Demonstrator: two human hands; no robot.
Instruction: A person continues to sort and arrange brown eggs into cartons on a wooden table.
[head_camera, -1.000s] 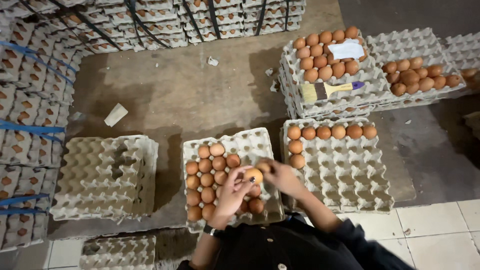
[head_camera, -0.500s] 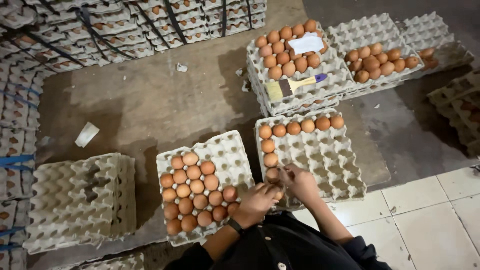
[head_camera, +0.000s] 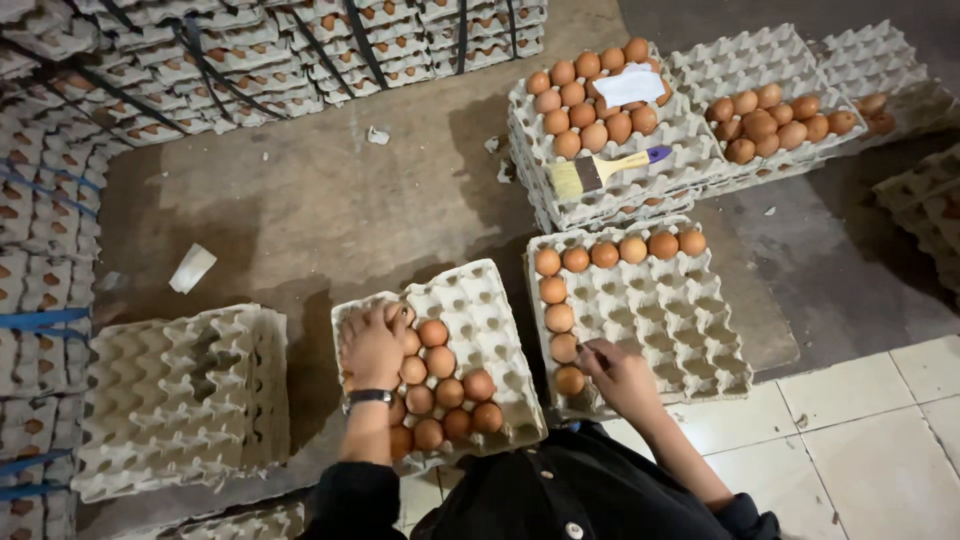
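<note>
My left hand (head_camera: 373, 348), with a dark watch on its wrist, lies curled over brown eggs at the top left of the left cardboard egg tray (head_camera: 487, 292). More brown eggs (head_camera: 448, 392) fill that tray's near left part. My right hand (head_camera: 622, 378) rests on the near left corner of the right egg tray (head_camera: 700, 335), its fingertips beside the lowest egg (head_camera: 569, 380) of a column. Eggs line that tray's far row and left column (head_camera: 553, 290); its other cups are bare. Nothing shows in my right hand.
A stack of empty trays (head_camera: 180, 400) stands to the left. Behind are trays with eggs (head_camera: 590, 100), a paintbrush (head_camera: 605, 170) and white paper (head_camera: 630, 85), and another egg tray (head_camera: 780, 115). Strapped stacks of filled trays (head_camera: 250, 60) line the back and left. Tiled floor (head_camera: 870, 440) lies at the right.
Both hands were together over the left tray. My right hand moved to the right tray, where an egg now sits at the column's end. My left hand moved to the left tray's top-left eggs.
</note>
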